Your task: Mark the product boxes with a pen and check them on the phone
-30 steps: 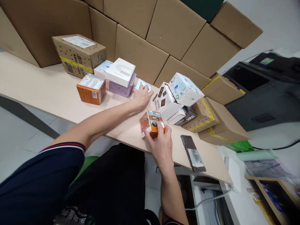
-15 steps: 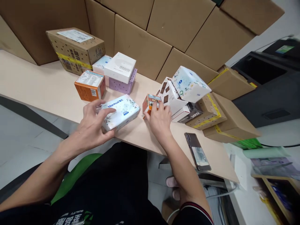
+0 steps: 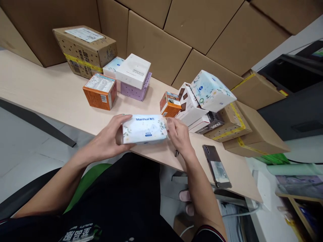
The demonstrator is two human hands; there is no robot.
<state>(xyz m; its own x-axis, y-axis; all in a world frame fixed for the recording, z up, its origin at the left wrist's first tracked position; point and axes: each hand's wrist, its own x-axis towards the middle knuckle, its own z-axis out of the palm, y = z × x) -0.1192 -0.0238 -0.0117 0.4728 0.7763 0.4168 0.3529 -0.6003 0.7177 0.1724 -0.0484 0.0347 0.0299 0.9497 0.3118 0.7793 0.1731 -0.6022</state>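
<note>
A white pack of tissues [image 3: 144, 130] with a floral print and blue lettering is held level above the table's front edge, slightly blurred. My left hand [image 3: 106, 138] grips its left end between thumb and fingers. At the opposite end, my right hand [image 3: 179, 135] is closed on the pack's right edge. Just beyond the right hand stands a small orange box [image 3: 170, 105], touched by neither hand. A small dark object [image 3: 176, 153], too small to name, shows beside the right wrist.
A larger orange box [image 3: 100, 90] stands at left, near a white power bank box [image 3: 133, 70] on a purple box [image 3: 135, 91]. Another floral tissue pack [image 3: 212, 90] tops the boxes at right. A phone [image 3: 217, 166] lies near the table's right end. Cardboard boxes [image 3: 156, 50] wall the back.
My right hand has let go of the small orange box, which now stands farther back, and has taken the tissue pack's right end. The pack has moved right and turned level.
</note>
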